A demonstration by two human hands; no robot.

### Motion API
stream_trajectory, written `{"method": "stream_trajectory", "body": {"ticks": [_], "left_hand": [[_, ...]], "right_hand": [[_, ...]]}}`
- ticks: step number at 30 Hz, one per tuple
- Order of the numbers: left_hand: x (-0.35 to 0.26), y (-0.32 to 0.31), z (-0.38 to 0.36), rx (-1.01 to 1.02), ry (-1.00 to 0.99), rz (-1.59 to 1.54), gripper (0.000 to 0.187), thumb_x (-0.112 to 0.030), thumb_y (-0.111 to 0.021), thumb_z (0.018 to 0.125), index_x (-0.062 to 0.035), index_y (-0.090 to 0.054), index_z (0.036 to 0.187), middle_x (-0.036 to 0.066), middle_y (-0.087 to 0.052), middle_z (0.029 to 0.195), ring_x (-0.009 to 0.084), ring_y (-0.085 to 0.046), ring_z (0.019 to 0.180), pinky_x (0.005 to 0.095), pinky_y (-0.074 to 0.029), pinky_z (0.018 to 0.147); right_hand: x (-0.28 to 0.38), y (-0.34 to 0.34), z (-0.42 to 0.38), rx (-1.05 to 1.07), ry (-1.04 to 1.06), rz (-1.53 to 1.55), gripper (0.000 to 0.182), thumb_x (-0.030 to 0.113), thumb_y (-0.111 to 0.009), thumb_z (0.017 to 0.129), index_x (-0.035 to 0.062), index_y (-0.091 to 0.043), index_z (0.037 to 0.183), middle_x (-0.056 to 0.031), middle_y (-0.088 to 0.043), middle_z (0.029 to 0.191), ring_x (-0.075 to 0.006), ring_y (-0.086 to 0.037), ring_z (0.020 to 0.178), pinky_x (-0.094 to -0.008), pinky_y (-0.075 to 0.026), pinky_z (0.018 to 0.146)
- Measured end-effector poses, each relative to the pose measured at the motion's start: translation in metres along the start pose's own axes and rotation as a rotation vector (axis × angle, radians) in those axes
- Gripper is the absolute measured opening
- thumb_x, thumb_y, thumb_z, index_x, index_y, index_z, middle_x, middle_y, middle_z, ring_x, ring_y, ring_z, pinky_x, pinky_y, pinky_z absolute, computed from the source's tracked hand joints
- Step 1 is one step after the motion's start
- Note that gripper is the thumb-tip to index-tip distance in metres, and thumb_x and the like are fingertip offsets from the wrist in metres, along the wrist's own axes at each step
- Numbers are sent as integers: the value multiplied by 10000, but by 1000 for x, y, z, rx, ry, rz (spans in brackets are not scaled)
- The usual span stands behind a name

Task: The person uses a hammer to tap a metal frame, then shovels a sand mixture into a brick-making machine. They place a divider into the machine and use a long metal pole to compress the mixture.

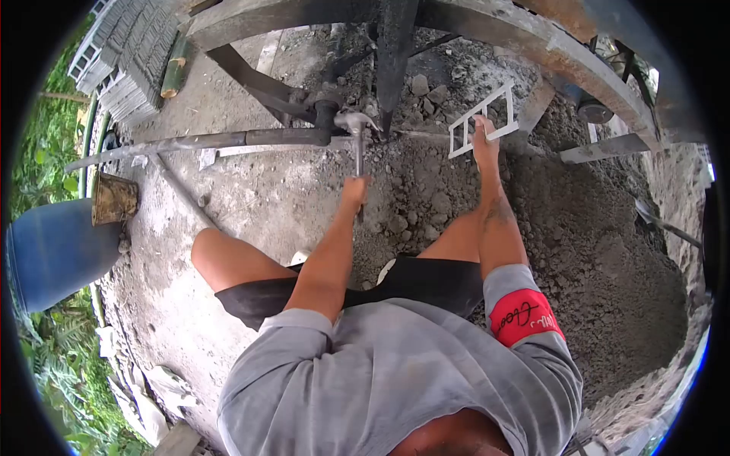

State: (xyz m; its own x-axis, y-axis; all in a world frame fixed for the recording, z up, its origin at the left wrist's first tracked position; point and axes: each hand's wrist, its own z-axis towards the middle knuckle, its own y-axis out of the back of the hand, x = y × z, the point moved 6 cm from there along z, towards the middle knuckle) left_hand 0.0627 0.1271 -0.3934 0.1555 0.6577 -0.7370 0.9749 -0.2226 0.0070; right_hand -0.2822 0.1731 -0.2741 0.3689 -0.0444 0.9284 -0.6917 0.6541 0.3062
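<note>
My left hand (354, 191) is wrapped round the handle of a claw hammer (358, 148). The hammer's head is up, right beside the end of a long metal pipe lever (274, 137) and its dark joint. To the right, my right hand (485, 144) grips a pale ladder-shaped frame (461, 126) with several crossbars, tilted over the rubble. The thumb lies along the frame's near side, and the other fingers are mostly hidden.
A heavy metal frame (304, 21) arches overhead. Grey hollow blocks (133, 53) are stacked at the upper left. A blue drum (57, 251) and a dirty bucket (114, 199) stand left. Dark loose aggregate (601, 281) lies right, near a shovel (673, 228).
</note>
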Motion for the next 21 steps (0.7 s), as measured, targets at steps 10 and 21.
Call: {"method": "stream_trajectory", "body": {"ticks": [10, 21], "left_hand": [[1, 38, -84, 158, 66, -119, 249, -221, -539, 748, -45, -511, 574, 69, -425, 447, 199, -450, 391, 331, -345, 403], [-97, 40, -143, 68, -406, 117, 473, -500, -465, 868, -92, -464, 628, -14, -404, 482, 61, -371, 398, 230, -262, 351]], "right_hand": [[1, 8, -2, -31, -13, 44, 203, 165, -463, 916, 88, -537, 1090, -32, -527, 763, -90, -487, 559, -266, -412, 522], [12, 1, -5, -6, -114, -59, 184, 158, -443, 917, 103, -534, 1067, -94, -560, 814, -132, -500, 567, -312, -430, 560]]}}
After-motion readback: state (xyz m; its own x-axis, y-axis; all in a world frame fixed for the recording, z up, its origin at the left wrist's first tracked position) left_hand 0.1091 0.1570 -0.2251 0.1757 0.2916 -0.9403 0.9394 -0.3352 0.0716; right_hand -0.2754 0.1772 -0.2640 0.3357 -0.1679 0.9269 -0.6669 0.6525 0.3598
